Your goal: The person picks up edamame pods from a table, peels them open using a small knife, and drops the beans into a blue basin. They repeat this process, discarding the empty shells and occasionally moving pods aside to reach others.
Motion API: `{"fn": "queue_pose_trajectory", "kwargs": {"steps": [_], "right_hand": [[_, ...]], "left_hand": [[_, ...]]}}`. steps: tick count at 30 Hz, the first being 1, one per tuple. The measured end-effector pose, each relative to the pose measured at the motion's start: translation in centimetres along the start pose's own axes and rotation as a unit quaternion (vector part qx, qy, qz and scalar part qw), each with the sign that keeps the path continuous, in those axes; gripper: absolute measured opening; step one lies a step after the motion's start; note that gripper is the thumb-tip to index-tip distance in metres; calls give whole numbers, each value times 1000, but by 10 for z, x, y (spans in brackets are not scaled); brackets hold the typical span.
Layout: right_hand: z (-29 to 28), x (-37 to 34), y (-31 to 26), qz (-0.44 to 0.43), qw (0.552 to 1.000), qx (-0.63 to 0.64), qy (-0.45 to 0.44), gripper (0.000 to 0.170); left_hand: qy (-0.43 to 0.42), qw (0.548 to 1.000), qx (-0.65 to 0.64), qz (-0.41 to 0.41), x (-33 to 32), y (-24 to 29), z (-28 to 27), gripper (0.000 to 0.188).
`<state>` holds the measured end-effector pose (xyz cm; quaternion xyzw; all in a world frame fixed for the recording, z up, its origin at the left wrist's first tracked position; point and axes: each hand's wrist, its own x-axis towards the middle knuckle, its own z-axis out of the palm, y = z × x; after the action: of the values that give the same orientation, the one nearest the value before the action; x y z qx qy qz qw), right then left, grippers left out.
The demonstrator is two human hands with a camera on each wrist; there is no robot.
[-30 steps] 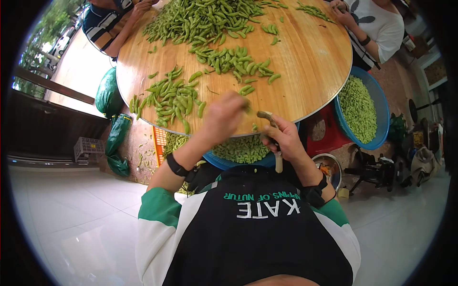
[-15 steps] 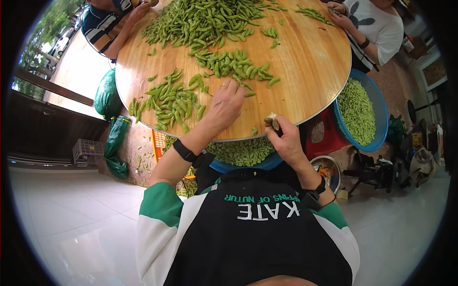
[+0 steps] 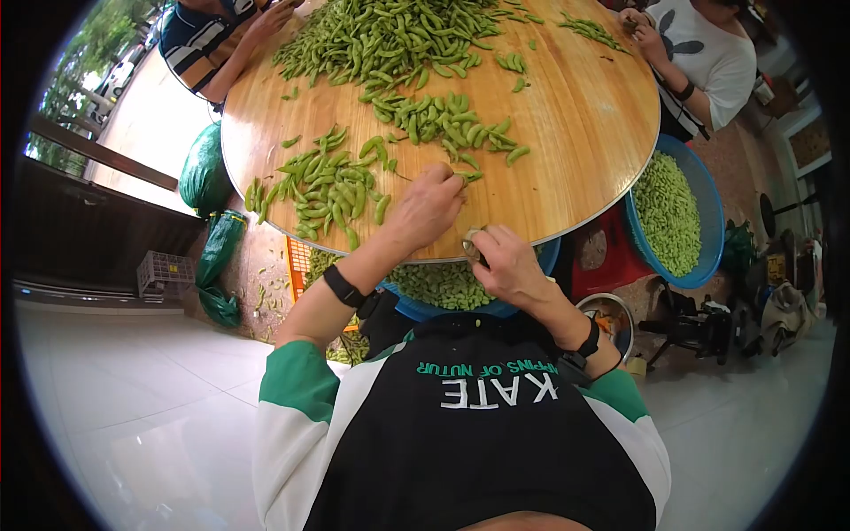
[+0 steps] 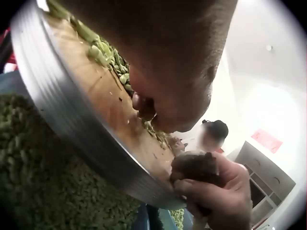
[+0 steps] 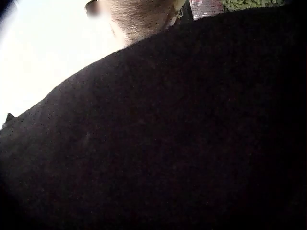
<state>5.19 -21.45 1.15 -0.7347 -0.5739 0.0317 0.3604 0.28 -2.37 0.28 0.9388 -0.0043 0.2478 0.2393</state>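
- Far left, I count two green bags [image 3: 204,168] on the floor, then one orange basket [image 3: 298,258] by the table [image 3: 567,124].
- The pods lie in one left group [image 3: 332,190], one big heap [image 3: 381,44], one middle group [image 3: 443,122] and one small far-right group [image 3: 593,32]; the single pods are too many to count.
- My left hand [image 3: 425,212] is now at the loose pods right of the left group, a little to the right of where it was; its fingers bend down, but I can't tell whether they pinch a pod.
- My right hand [image 3: 513,267] grips one dark object [image 3: 470,244] and has just come in closer to my left, so the object sits nearer those pods.
- Two blue basins hold beans: one under the table edge, one [image 3: 639,234] to my right.
- Two people sit across from me, one each side.
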Motion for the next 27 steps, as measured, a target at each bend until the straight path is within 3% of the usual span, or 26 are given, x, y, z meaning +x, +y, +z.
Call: {"fn": "queue_pose_trajectory", "kwargs": {"steps": [2, 4, 7, 8, 9, 10, 11, 13, 15, 17, 19, 23, 25, 27], "right_hand": [[-1, -7, 3, -12, 998, 50, -20, 24], [-5, -14, 5, -20, 994, 101, -39, 25], [-16, -17, 1, 46, 982, 176, -54, 15], [-18, -18, 0, 180, 929, 321, -43, 15], [-19, -20, 1, 307, 837, 453, -31, 16], [-15, -24, 9, 317, 771, 551, -12, 21], [-16, -26, 11, 318, 772, 551, -10, 21], [-20, -25, 12, 359, 589, 721, 56, 22], [-11, -32, 16, 361, 563, 740, 71, 22], [-4, -38, 16, 366, 491, 787, 73, 20], [2, -41, 14, 362, 495, 786, 75, 19], [6, -43, 2, 345, 525, 772, 94, 19], [8, -44, -3, 340, 538, 765, 95, 21], [5, -42, -10, 324, 569, 752, 82, 25]], "left_hand": [[-15, 1000, 13, 7, 0, 0, 3, 12], [-35, 998, 42, -40, 1, 5, 2, 10], [-28, 998, 45, -33, -3, 4, 3, 8], [-29, 998, 47, -33, -3, 2, 3, 8], [-25, 998, 40, -37, -1, 1, 2, 9], [-21, 998, 33, -39, 0, 2, 1, 9], [-21, 999, 33, -37, -1, 5, 0, 9], [-189, 958, -166, -136, 4, 24, -16, 13], [-205, 956, -175, -112, 3, 28, -16, 13], [-223, 953, -184, -90, 4, 27, -10, 13], [-16, 998, -55, -38, 13, 16, 7, 12], [-21, 998, 17, -53, 23, 3, 20, 12], [-20, 998, 53, 21, 23, 1, 21, 12], [-32, 995, 93, 30, 22, 2, 21, 10]]}}
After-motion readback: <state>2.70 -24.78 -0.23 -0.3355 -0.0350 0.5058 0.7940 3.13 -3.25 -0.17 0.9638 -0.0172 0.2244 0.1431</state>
